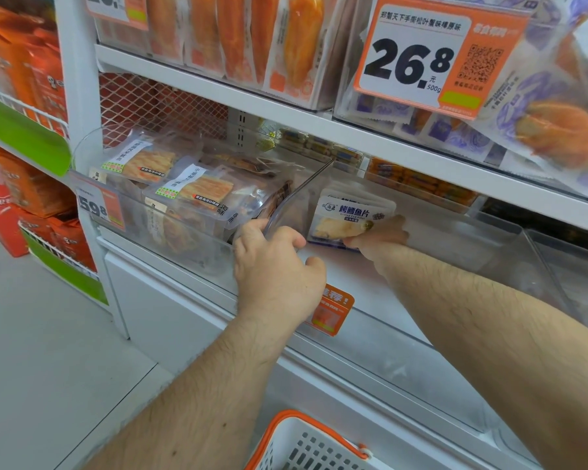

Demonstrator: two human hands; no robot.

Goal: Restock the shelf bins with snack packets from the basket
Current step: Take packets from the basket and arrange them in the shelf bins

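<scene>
Basket below; right hand fingers grip packet.

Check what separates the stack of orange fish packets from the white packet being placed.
In the head view, a clear divider stands between them; the left hand grips its front edge.

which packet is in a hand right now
The white-and-blue packet right of the clear divider, held by the right hand; the orange-labelled packets lie untouched left of it.

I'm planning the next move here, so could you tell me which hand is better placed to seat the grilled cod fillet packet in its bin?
Probably the right hand: it already grips the grilled cod fillet packet inside the clear bin. The left hand is occupied holding the clear divider.
</scene>
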